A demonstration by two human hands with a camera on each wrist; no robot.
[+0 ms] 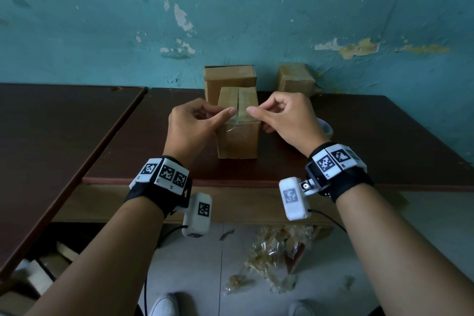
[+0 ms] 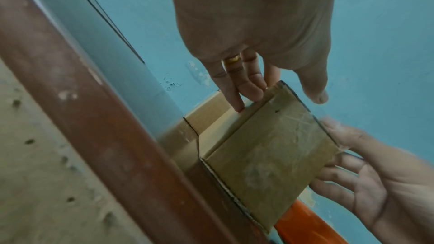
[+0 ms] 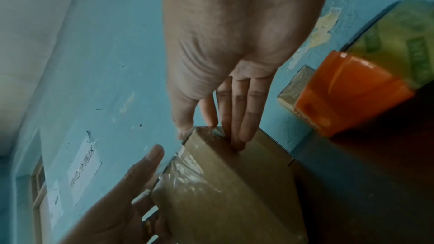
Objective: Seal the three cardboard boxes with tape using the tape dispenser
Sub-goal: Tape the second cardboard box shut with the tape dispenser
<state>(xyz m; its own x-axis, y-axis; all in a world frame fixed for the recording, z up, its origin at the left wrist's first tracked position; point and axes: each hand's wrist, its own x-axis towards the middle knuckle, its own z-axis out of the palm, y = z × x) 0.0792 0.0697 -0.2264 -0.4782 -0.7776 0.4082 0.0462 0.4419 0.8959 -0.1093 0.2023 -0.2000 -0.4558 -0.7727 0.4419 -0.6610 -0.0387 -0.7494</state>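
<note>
A small cardboard box [image 1: 237, 136] stands upright mid-table, its top flaps closed along a centre seam. Clear tape [image 1: 237, 122] runs over the top's front edge and down the front face, wrinkled in the right wrist view [image 3: 185, 170]. My left hand [image 1: 195, 123] has its thumb over the top and straight fingers [image 2: 239, 96] against the box's left side. My right hand [image 1: 282, 115] mirrors it, thumb on the taped corner, fingers [image 3: 237, 127] flat on the right side. Two more boxes [image 1: 229, 78] [image 1: 296, 79] stand behind by the wall. The orange tape dispenser [image 3: 347, 96] lies right of the box.
The dark brown table [image 1: 372, 141] butts against a teal wall; a second table [image 1: 64, 123] adjoins on the left. Only the dispenser's pale roll [image 1: 325, 128] peeks out behind my right hand. Crumpled plastic bags [image 1: 277, 256] litter the floor below.
</note>
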